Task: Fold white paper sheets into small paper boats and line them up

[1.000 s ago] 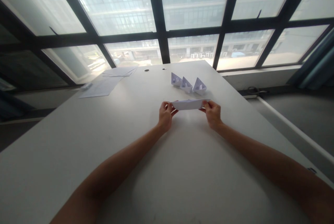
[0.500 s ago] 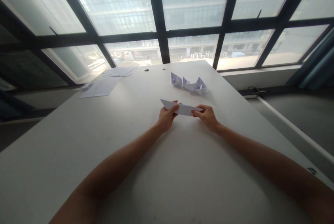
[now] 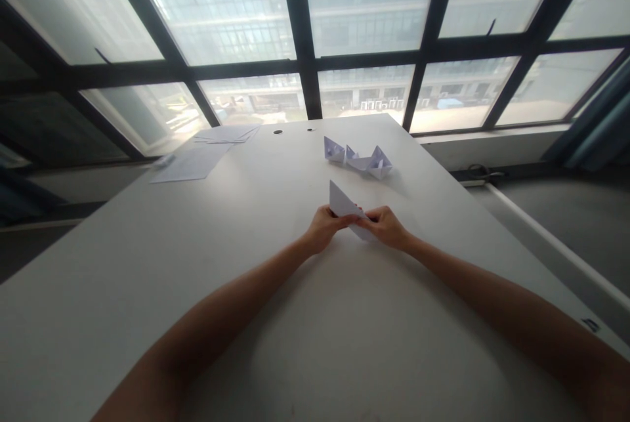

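Note:
A folded sheet of white paper point(image 3: 340, 200) is held tilted above the table, one pointed corner up at the left and the other end low at the right. My left hand point(image 3: 327, 225) pinches it near the middle, thumb on the near face. Close beside it, my right hand point(image 3: 386, 226) grips the same paper, with the two thumbs nearly meeting. The fingers behind the paper are mostly hidden. Just beyond my hands stand folded white paper boats point(image 3: 378, 163), set close together.
The white table point(image 3: 147, 264) stretches toward the windows. Flat white sheets point(image 3: 184, 165) lie at its far left, some overlapping. Two dark round holes point(image 3: 278, 132) are near the far edge. A blue curtain point(image 3: 590, 123) hangs at the right.
The folded paper has turned from nearly level to steeply slanted, its left corner now higher. My hands have come closer together at its middle.

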{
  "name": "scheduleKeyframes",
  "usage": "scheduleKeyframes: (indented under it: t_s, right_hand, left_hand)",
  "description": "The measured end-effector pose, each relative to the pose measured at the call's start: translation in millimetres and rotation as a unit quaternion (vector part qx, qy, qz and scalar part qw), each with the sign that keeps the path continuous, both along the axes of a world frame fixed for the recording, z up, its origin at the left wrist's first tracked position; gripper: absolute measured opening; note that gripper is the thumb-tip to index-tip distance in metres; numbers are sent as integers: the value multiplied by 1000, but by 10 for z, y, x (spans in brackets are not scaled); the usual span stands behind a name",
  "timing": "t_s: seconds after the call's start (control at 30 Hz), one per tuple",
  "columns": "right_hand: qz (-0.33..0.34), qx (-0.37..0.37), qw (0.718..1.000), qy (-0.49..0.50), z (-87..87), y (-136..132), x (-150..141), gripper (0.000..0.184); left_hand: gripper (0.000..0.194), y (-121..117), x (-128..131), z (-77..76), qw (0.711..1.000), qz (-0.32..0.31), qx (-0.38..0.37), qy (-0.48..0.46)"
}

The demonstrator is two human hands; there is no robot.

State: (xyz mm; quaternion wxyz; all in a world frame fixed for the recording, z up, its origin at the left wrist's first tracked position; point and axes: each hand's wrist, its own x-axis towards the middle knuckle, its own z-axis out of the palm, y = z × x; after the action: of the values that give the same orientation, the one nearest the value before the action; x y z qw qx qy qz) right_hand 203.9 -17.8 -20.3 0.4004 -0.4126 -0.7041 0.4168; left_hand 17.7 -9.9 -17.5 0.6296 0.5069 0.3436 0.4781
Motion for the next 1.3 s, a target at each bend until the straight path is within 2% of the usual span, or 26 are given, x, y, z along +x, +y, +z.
scheduleKeyframes:
  t_s: [0.23, 0.4, 0.5, 0.6, 0.77, 0.93, 1.17, 1.23, 1.3]
  right_hand:
    - [4, -16, 1000, -13, -45, -6, -19, 52]
    - [5, -12, 1000, -19, -46, 4, -12, 53]
    - [5, 2, 1000, -19, -56, -1, -35, 55]
    - [7, 30, 999, -25, -45, -28, -62, 55]
    - [31, 28, 997, -66, 2, -75, -59, 49]
    - [67, 8, 994, -84, 47, -74, -40, 41]
    - [74, -11, 993, -96, 76, -110, -39, 30]
    - [53, -16, 995, -85, 57, -121, -51, 28]
    - [28, -13, 998, -55, 32, -122, -64, 27]
  left_hand:
    - [34, -6, 7, -19, 999, 9, -32, -20]
    - [35, -6, -14, 0, 999, -34, -24, -22]
    - [36, -13, -12, 6, 999, -42, -11, -25]
    - [36, -19, -7, 8, 999, -34, -28, -28]
    - [35, 37, -54, 30, 995, 9, -60, -73]
    - [37, 141, -113, 55, 987, 75, -45, -134]
    - [33, 231, -170, 75, 973, 147, -32, -176]
    - [37, 214, -169, 66, 979, 117, -38, -161]
    - [42, 165, -143, 43, 991, 37, -54, -113]
